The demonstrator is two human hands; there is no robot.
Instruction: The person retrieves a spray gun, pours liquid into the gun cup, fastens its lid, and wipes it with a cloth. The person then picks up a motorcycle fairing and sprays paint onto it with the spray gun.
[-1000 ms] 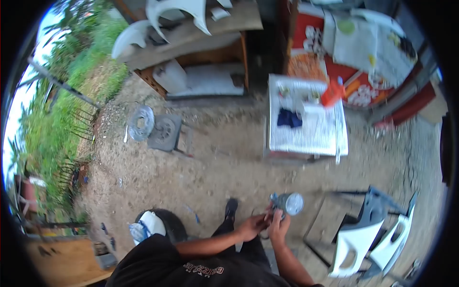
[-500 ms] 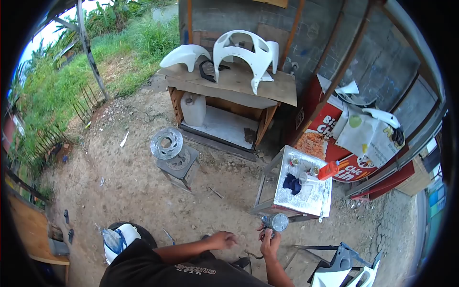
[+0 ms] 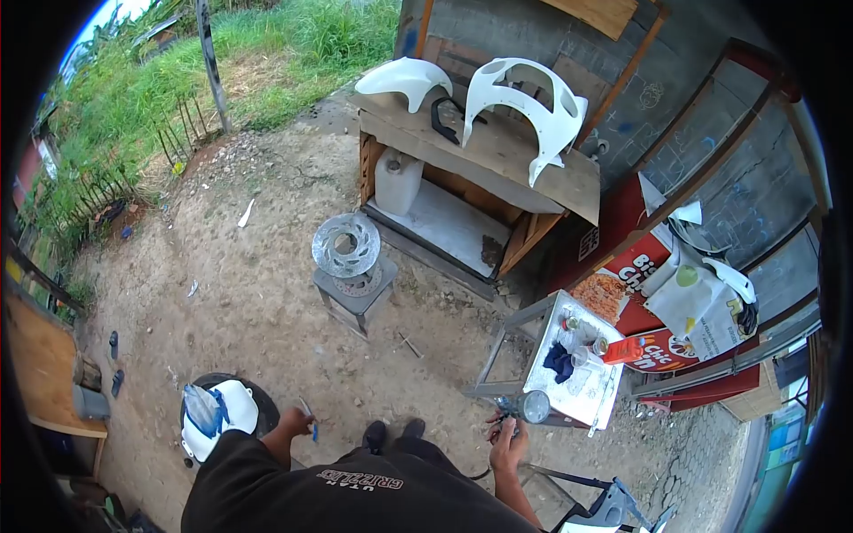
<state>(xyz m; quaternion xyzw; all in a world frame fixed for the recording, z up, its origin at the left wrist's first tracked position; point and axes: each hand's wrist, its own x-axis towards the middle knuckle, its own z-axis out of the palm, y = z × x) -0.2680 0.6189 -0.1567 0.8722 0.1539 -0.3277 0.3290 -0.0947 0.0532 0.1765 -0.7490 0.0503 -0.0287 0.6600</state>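
Note:
My right hand (image 3: 508, 446) is closed around the grip of a spray gun whose round, grey-coated cup (image 3: 534, 406) faces up beside the table's near edge. My left hand (image 3: 291, 421) is low at my left side. A slim tool with a blue end (image 3: 308, 419), perhaps a knife, is right at its fingers; whether they grip it or only lie beside it, I cannot tell. Close to that hand, a white panel (image 3: 238, 401) with a blue-and-white plastic bundle (image 3: 206, 410) on it rests on a dark round base.
The foil-topped table (image 3: 597, 409) carries a dark cloth (image 3: 558, 362), a clear cup, small cans and a red bottle (image 3: 624, 350). A brake disc (image 3: 330, 255) lies on a stool (image 3: 360, 298). White fairings (image 3: 551, 133) stand on a wooden bench. A metal frame with panels is at lower right.
My left hand has moved left from in front of my body to the slim tool. My right hand still holds the spray gun, and the whole view has shifted.

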